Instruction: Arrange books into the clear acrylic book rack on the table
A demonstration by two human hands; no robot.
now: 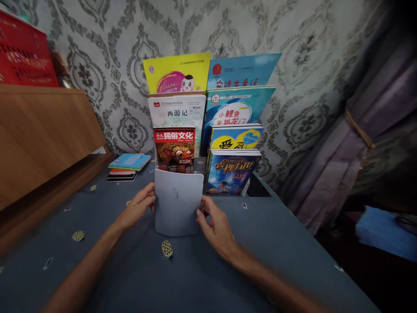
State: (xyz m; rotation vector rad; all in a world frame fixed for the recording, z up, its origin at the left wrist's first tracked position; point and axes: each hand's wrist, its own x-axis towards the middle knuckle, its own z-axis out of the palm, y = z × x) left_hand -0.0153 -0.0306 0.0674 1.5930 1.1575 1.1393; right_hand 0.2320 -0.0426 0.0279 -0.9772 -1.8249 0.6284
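Left hand and right hand are clamping opposite edges of a grey booklet, reaching in from 7 and 5 o'clock, children's books standing at 12 o'clock.

A thin, soft-covered booklet with a plain pale grey-blue cover and rounded corners stands nearly upright, its front facing the viewer. A small patch of faint grey print sits near the cover's centre, too small to read. The left hand grips its left edge, and the right hand holds its right edge, so 2 hands support it.
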